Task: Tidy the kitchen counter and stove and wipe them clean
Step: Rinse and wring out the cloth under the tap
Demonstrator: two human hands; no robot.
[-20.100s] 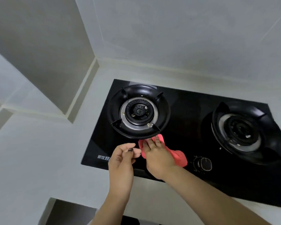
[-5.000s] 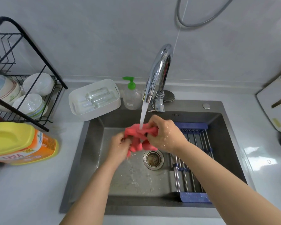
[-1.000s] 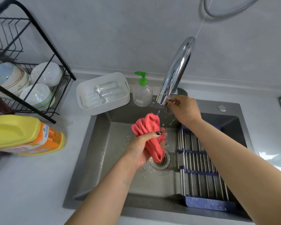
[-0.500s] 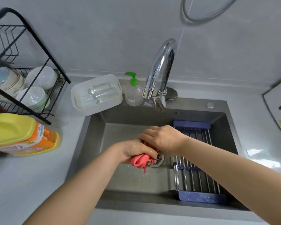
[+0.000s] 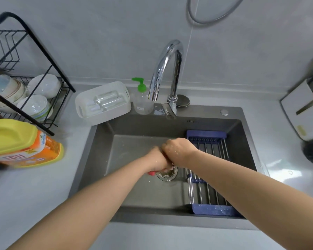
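Pressed together over the sink (image 5: 105, 159), just above the drain (image 5: 167, 175): left hand (image 5: 156, 160) and right hand (image 5: 179, 150), fingers of both closed tight around the red cloth (image 5: 151, 173), only a corner showing below. No water from the faucet (image 5: 167, 69). Yellow detergent jug (image 5: 23, 143) on the table (image 5: 34, 195), left.

Detergent bottle (image 5: 25, 143) label has print, too blurred to read.

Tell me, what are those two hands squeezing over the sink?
A red cloth. The left hand and right hand are clenched around nearly all of it, so only a small end pokes out below the left hand.
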